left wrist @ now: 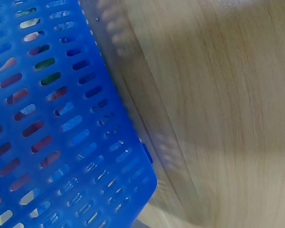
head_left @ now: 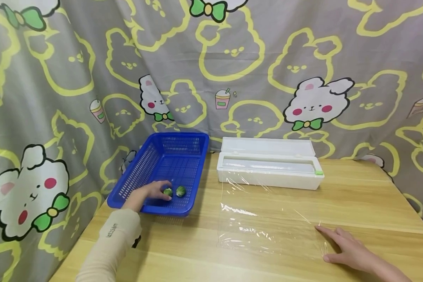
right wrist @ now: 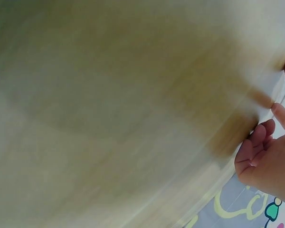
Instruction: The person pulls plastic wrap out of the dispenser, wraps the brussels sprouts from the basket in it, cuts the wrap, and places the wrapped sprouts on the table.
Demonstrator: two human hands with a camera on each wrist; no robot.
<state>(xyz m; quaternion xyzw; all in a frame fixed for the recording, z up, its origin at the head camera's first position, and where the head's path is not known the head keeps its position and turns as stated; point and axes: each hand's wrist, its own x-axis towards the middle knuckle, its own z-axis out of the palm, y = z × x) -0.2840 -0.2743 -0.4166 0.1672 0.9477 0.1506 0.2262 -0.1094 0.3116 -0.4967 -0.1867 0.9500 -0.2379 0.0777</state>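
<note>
My left hand (head_left: pixel 156 190) reaches into the blue plastic basket (head_left: pixel 194 188), thumb and fingers round a small green Brussels sprout (head_left: pixel 167 192). Beside it in the basket lies a second Brussels sprout (head_left: pixel 181 191). In the left wrist view the slotted basket wall (left wrist: pixel 109 142) hides most of the hand; bits of skin and green show through the slots. A clear sheet of plastic wrap (head_left: pixel 264 219) runs from a white dispenser box (head_left: pixel 268 180) over the table. At the sheet's right edge, my right hand (head_left: pixel 352 250) rests with fingers extended, touching its near right corner.
The dispenser's lid (head_left: pixel 268 146) stands raised behind the roll, and a green tab (head_left: pixel 319 172) sits at its right end. A patterned grey curtain (head_left: pixel 239 58) hangs behind the wooden table (head_left: pixel 190 250) and along its left side.
</note>
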